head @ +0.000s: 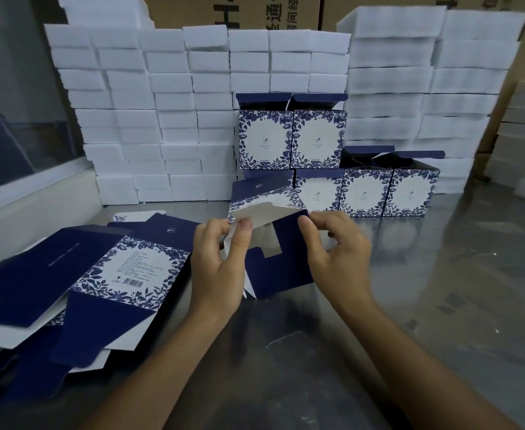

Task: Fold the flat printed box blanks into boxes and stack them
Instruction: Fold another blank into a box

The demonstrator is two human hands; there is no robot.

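Half-folded navy box blank [273, 243]; 5 boxes [341, 162] stacked behind

Both forearms extended, left hand [220, 259] and right hand [335, 252] close together, fingers curled, pinching.

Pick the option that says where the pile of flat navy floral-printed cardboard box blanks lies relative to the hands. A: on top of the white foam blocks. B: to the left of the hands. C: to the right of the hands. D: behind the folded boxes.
B: the pile of flat navy floral-printed cardboard box blanks lies on the steel table, left of the left hand.
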